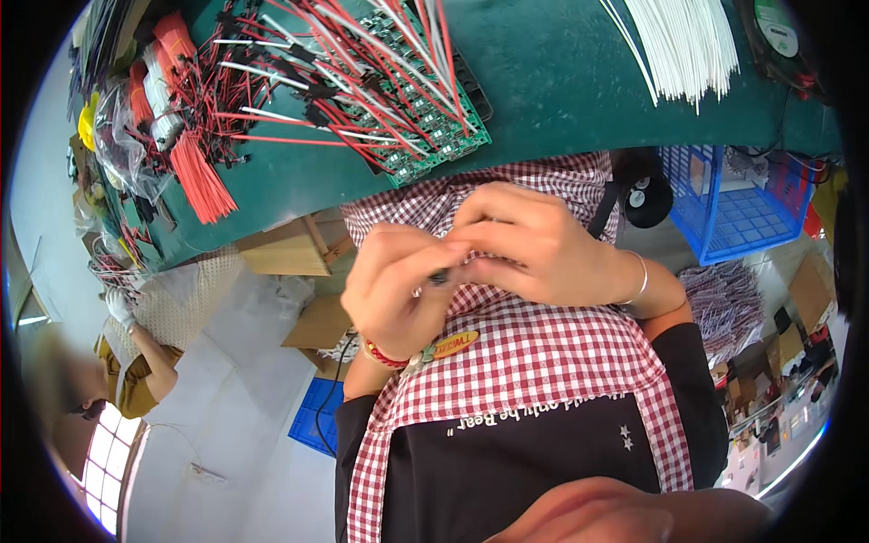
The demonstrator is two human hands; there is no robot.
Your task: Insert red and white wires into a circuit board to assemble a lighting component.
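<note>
My left hand (394, 285), with a red bracelet at its wrist, is closed in front of the checked apron. A small dark piece (440, 276) shows between its curled fingers, too small and covered to name. My right hand (543, 249), wearing a silver bangle, meets it fingertip to fingertip. Its fingers are pinched together, and whatever they hold is hidden. Just beyond both hands, on the table's edge, lie green circuit boards (424, 161) with many red and white wires (371, 86) standing out of them.
The green table (561, 81) carries bundles of red wires (201, 181) at left and white wires (683, 50) at far right. A blue crate (738, 213) stands below on the right. Cardboard boxes (285, 249) are under the table; another person's gloved hand (119, 308) is far left.
</note>
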